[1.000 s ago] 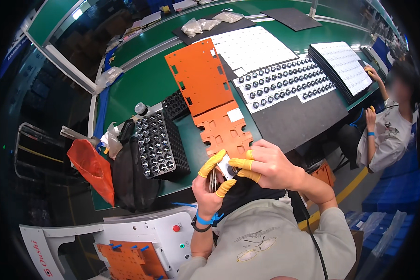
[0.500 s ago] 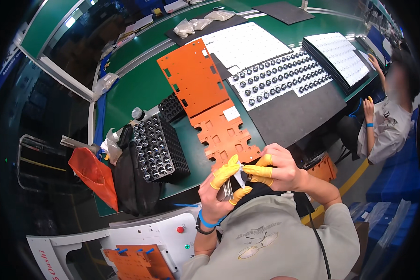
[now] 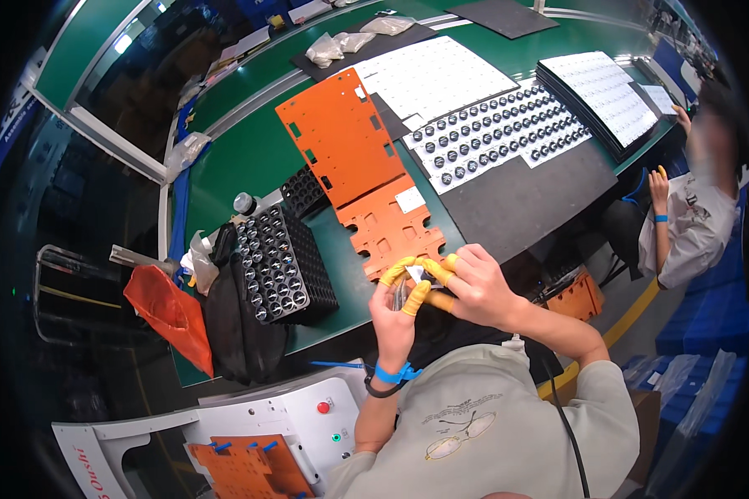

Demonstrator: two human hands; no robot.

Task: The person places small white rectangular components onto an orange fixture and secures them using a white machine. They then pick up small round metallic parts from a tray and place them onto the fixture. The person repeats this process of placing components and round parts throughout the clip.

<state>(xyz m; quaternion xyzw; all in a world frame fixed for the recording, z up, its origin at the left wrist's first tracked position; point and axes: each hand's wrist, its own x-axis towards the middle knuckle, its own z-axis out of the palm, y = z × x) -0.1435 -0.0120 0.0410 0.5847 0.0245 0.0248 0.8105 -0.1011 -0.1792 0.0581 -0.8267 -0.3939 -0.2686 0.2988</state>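
Observation:
Yellow finger cots cover several fingertips of both my hands. My left hand [image 3: 394, 314] is closed around a narrow shiny piece [image 3: 399, 296], mostly hidden by the fingers. Between my hands shows a small white piece [image 3: 415, 272], its kind too small to tell. My right hand [image 3: 481, 291] pinches at this white piece from the right, fingertips close to the left hand's. Just beyond lies an orange plate with cutouts [image 3: 391, 241], joined end to end with a larger orange plate [image 3: 337, 133].
A black rack of round shiny-topped parts [image 3: 312, 274] stands at left. White sheets carrying rows of black round parts [image 3: 483, 150] lie on a black mat [image 3: 533, 208]. Stacked white sheets [image 3: 599, 96] are farther right, near a co-worker [image 3: 682, 216]. An orange bag [image 3: 171, 316] hangs left.
Both my hands have moved up and slightly away from my body, closer to the orange plate. The white piece now shows less between the fingers. The co-worker's raised hand has shifted.

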